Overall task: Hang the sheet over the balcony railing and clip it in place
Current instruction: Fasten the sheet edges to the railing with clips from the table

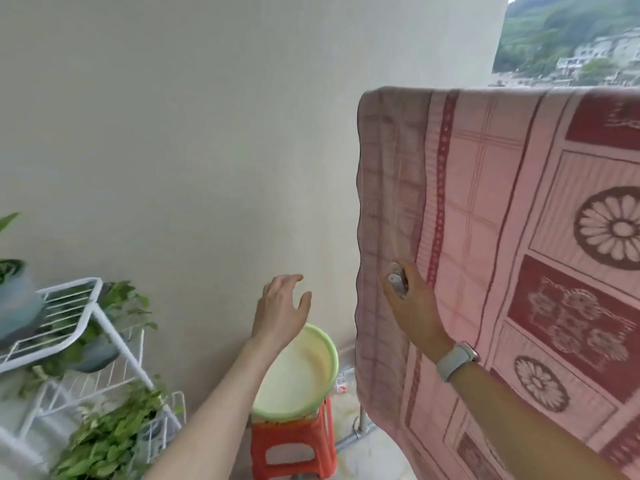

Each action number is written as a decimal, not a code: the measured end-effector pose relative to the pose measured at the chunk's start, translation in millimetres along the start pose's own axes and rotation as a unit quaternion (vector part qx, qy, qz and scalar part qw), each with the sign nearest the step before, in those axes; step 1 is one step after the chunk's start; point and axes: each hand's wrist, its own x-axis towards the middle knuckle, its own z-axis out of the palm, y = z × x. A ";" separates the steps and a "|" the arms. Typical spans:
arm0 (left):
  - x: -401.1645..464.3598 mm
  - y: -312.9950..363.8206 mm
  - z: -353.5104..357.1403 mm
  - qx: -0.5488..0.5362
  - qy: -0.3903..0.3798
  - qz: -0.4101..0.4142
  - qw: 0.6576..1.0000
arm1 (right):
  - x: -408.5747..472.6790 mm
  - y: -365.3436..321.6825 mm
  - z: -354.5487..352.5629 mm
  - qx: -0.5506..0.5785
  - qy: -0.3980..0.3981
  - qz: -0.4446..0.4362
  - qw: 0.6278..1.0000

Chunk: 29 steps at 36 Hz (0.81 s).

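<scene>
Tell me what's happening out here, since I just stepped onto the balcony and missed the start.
A person is hanging laundry. A pink patterned sheet is already draped over the railing and hangs down. The right hand holds a pale clothes clip up by the sheet's left edge; it is not yet clipped on. The left hand is open in the air, holding nothing, above a green basin sitting on an orange plastic stool. A white wire rack with potted plants stands to the left.

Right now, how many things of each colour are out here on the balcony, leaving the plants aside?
Pink: 1, the sheet
Green: 1, the basin
Orange: 1, the stool
White: 1, the wire rack
Pale: 1, the clip held by the right hand
Total: 5
</scene>
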 end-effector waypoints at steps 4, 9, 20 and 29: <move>78.1 12.0 15.8 -0.104 0.007 0.048 0.993 | 63.1 2.4 16.9 0.004 0.035 0.002 0.999; 166.3 31.4 34.7 -0.299 0.033 0.041 0.953 | 122.0 9.8 32.9 0.008 0.061 0.003 0.998; 267.1 72.0 74.5 -0.424 -0.038 0.165 0.890 | 182.1 1.8 58.4 -0.071 0.235 0.020 0.969; 289.1 35.0 85.8 -0.436 -0.139 0.389 0.800 | 224.1 -26.7 81.8 -0.294 0.366 0.122 0.874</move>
